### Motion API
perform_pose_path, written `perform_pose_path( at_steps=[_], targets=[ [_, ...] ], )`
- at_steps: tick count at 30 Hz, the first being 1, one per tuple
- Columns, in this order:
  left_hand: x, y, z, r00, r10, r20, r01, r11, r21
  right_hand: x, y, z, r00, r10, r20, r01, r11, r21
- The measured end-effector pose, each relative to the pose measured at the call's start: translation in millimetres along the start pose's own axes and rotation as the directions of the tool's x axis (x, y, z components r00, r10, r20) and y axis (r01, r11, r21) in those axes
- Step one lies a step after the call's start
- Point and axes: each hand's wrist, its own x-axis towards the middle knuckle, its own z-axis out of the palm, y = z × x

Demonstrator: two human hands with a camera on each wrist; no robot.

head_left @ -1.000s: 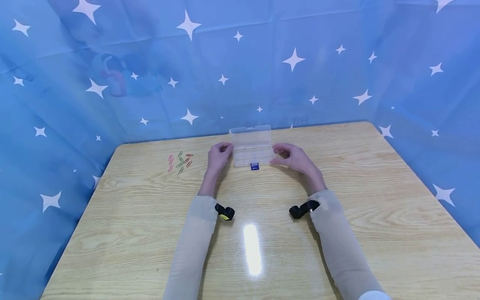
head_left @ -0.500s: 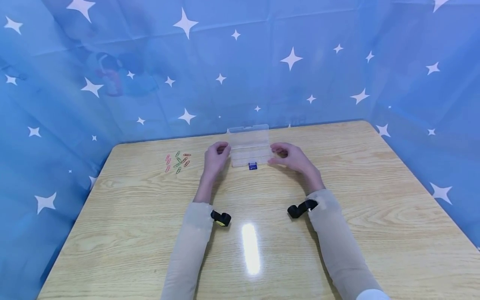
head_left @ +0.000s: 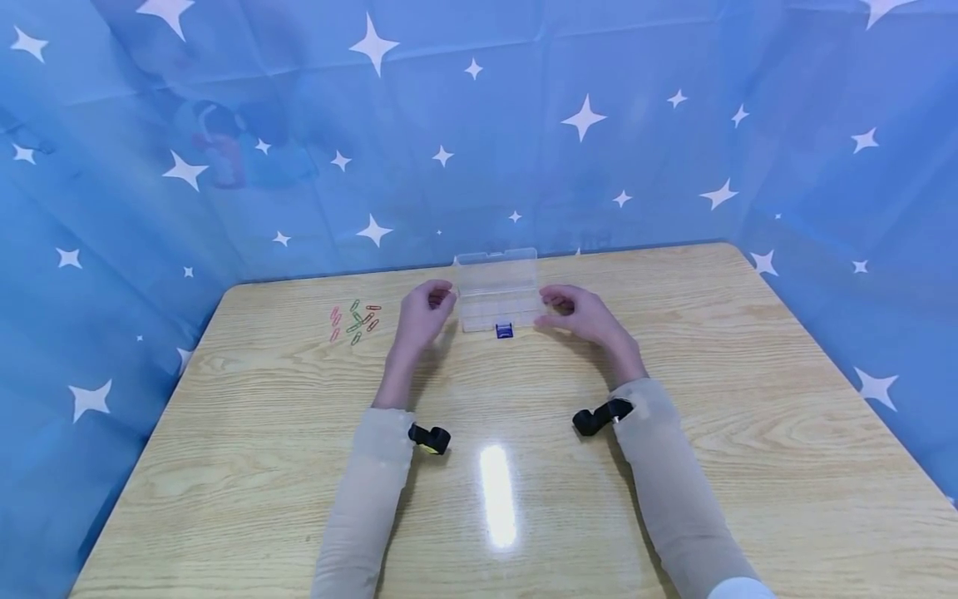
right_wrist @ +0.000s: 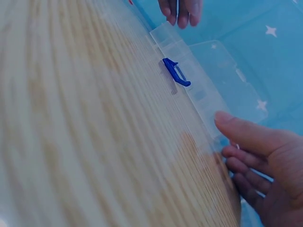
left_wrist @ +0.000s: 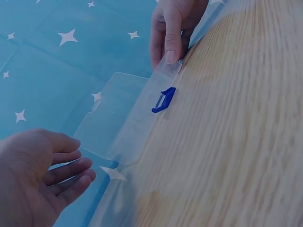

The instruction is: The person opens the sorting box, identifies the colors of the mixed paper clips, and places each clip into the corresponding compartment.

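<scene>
A clear plastic compartment box stands near the table's far edge, lid raised at the back. Its blue latch hangs at the front. My left hand is just off the box's left end, holding nothing. In the left wrist view its fingers are relaxed and apart from the box. My right hand holds the box's right end, with the thumb on the front corner and the fingers round towards the back. In the right wrist view part of this contact is hidden.
Several pink, green and red paper clips lie loose on the wooden table, left of the left hand. A blue curtain with white stars hangs behind the table. A light reflection shows on the tabletop between the forearms.
My left hand has come away from the box's left end, shifting left and slightly nearer. The right hand keeps its place at the right end. The box has stayed put, lid raised.
</scene>
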Motion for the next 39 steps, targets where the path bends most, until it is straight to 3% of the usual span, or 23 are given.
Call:
perform_pose_path(
  at_steps=[11,19,39],
  targets=[
    [-6.0,-1.5,-23.7,1.000,0.024,-0.008,-0.023,0.995,0.101,0,-1,0,1.000,0.000,-0.002,0.000,1.000,-0.011],
    [-10.6,-6.5,-38.9,0.998,0.070,-0.004,-0.068,0.977,0.204,1,2,1,1.000,-0.018,-0.005,0.018,0.999,-0.029],
    [-22.0,-25.0,-72.5,1.000,0.027,0.002,-0.026,0.958,0.286,2,-1,-3,0.999,-0.006,0.036,0.007,0.999,-0.039]
  ],
)
